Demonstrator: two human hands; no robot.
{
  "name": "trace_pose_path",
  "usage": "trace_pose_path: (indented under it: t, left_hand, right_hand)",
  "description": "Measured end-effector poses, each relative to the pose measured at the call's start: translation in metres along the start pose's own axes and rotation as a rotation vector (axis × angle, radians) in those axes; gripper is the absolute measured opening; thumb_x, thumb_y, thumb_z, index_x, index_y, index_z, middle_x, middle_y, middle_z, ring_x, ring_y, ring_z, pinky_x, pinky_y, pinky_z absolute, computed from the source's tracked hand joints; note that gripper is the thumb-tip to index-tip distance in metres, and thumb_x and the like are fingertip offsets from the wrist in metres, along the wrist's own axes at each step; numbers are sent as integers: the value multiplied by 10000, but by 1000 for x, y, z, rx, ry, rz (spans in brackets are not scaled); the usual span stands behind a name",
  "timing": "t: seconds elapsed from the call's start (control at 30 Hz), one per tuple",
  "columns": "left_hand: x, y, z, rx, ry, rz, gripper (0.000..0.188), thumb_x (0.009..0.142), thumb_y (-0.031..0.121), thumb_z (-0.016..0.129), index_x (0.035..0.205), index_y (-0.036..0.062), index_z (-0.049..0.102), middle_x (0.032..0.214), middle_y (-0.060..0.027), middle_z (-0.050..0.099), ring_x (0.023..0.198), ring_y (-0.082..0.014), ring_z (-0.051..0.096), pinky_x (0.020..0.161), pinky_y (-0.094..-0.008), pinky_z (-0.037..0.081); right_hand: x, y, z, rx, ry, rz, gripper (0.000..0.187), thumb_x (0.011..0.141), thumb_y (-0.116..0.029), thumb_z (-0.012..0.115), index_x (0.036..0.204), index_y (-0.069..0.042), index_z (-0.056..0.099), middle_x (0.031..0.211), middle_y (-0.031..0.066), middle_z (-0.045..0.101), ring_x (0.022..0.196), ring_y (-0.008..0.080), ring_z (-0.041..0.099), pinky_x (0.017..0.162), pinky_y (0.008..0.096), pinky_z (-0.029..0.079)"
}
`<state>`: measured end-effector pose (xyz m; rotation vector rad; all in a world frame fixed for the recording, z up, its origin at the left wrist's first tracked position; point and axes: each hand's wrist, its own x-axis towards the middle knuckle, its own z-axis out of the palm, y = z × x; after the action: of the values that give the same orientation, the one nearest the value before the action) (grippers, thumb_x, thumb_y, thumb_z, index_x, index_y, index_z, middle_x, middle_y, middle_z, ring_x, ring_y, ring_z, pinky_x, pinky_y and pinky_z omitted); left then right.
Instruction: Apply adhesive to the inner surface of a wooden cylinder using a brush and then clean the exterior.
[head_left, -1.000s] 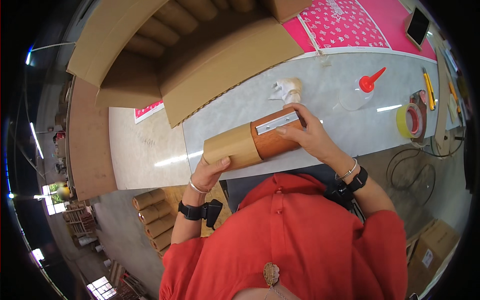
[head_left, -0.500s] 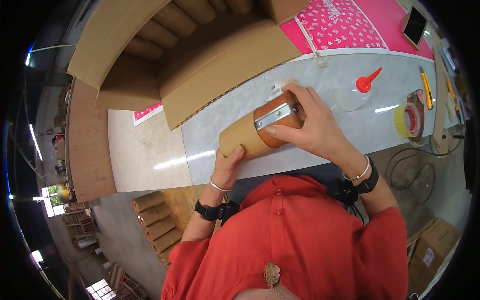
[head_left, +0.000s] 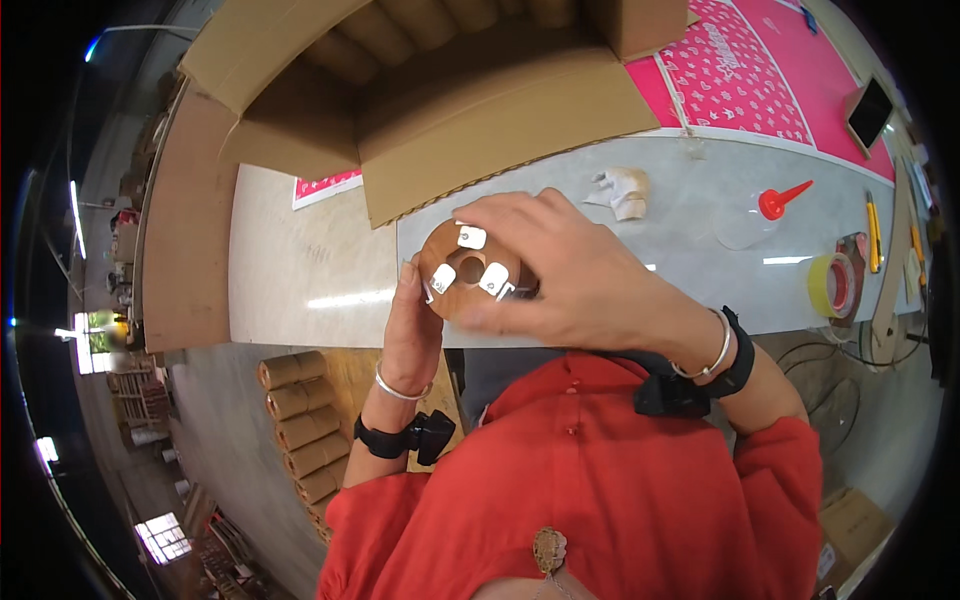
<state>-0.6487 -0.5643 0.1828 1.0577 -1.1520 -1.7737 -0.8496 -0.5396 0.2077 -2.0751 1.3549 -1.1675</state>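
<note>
A round brown wooden-looking cylinder is turned end-up over the table's front edge. Its face has a centre hole and three white metal pieces around it. My right hand closes over its top and right side, fingers at the far rim and thumb, slightly blurred, at the near rim. Against the left side, my left hand is closed with its thumb pointing up; its other fingers are hidden. The cardboard tube it held half a second ago is hidden below the cylinder's end.
An open cardboard box holding brown rolls stands at the back left. To the right are a crumpled white glove-like piece, a red-tipped squeeze bottle, a tape roll, a yellow cutter and a phone. More rolls are stacked below left.
The cylinder and tube have swung from lying sideways to end-on, so the round face shows. Both hands have moved left, and the right hand now spreads over the cylinder's end.
</note>
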Motion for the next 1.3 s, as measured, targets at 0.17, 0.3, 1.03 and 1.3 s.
trace_pose_path:
  t: [0.17,0.3,1.03,1.3]
  left_hand:
    - [7,8,0,93,-13,-57,594,926,503,450,1289,34,484,1242,-58,532,1170,-175,471,1011,-343,331]
    - [12,15,0,114,-32,-117,584,900,483,483,1271,32,484,1213,-65,541,1151,-173,480,992,-333,344]
    - [13,10,-9,211,-20,-273,410,928,317,580,1242,74,479,1080,-34,587,960,-97,555,795,-262,470]
    - [26,-16,-14,330,-48,-250,368,923,232,589,1237,68,489,1085,-24,586,935,-82,555,809,-239,465]
  right_hand:
    - [1,28,3,646,-116,505,713,809,-471,658,1251,65,497,1225,220,525,1089,294,532,900,356,451]
    - [-1,34,6,585,-113,516,553,873,-331,645,1258,36,495,1174,164,552,1122,224,509,901,340,449]
    - [-11,50,18,737,-258,605,540,860,-301,680,1231,44,493,1169,156,534,1156,224,492,838,326,504]
    - [-21,69,33,643,-189,594,462,824,-303,693,1129,10,543,1095,165,583,1060,265,569,874,369,473]
